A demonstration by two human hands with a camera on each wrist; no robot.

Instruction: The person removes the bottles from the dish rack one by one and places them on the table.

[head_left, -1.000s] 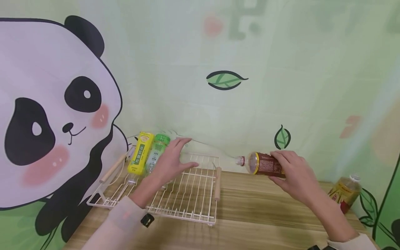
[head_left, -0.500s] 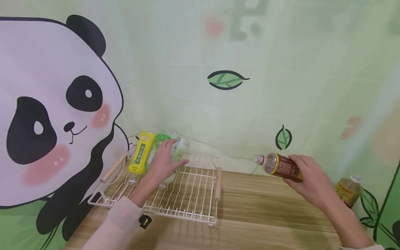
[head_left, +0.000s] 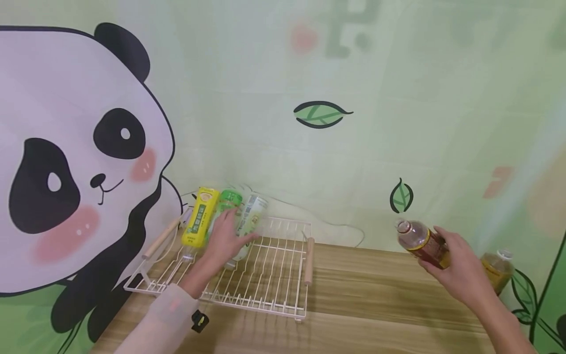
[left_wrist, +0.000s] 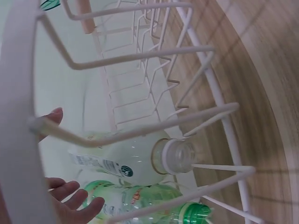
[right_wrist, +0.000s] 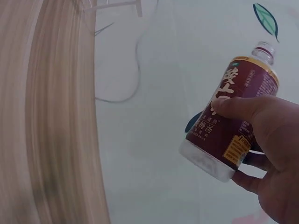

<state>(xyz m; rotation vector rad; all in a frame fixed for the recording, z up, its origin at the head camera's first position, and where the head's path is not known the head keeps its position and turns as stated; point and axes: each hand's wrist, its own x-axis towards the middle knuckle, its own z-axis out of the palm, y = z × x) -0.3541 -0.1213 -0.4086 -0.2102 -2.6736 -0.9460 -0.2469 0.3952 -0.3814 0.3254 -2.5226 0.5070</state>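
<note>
Partly hidden, the maroon bottle (right_wrist: 223, 133) is held in the right grip (head_left: 462, 273), left grip (head_left: 224, 242) relaxed.

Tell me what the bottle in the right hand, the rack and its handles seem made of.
Bottle: probably clear, glossy plastic, by its see-through neck and base. Rack: likely white-coated metal wire, judging by the thin, bent bars. Handles: apparently matte wood, from their plain tan colour.

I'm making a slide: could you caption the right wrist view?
A maroon-labelled bottle, tilted in the right hand's grip, in front of a pale backdrop with a printed leaf.
</note>
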